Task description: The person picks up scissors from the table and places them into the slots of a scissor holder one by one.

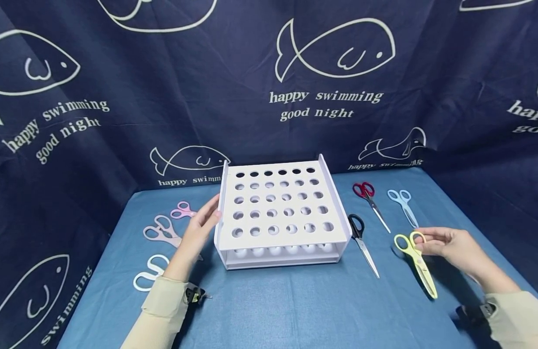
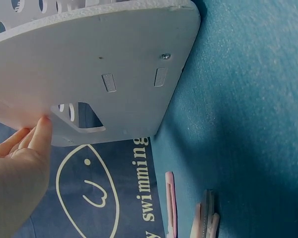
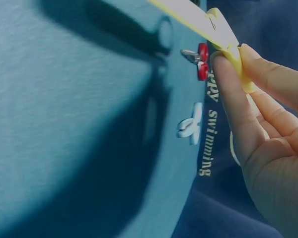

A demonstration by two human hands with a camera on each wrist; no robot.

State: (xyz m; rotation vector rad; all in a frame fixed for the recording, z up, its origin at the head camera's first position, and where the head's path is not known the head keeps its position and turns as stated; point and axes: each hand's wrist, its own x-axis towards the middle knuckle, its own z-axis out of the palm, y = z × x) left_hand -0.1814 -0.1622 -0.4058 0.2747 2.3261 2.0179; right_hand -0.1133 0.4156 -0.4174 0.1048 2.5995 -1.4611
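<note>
A white rack point(image 1: 283, 240) with rows of round holes stands at the middle of the table. My left hand point(image 1: 202, 228) touches its left side panel point(image 2: 134, 44) with fairly straight fingers, near the cut-out in the left wrist view. At the right, my right hand point(image 1: 456, 249) pinches yellow scissors point(image 1: 419, 264) by a handle loop between thumb and fingers. Their blades point down toward the front, and in the right wrist view the yellow scissors point(image 3: 233, 57) are held above the cloth.
Right of the rack lie black scissors point(image 1: 358, 232), red scissors point(image 1: 368, 194) and light blue scissors point(image 1: 406, 208). On the left are pink scissors point(image 1: 181, 211), pale pink scissors point(image 1: 164, 232) and white-handled scissors point(image 1: 151, 274), partly behind my left arm. Dark printed curtains point(image 1: 251, 63) surround the blue-covered table point(image 1: 273, 310).
</note>
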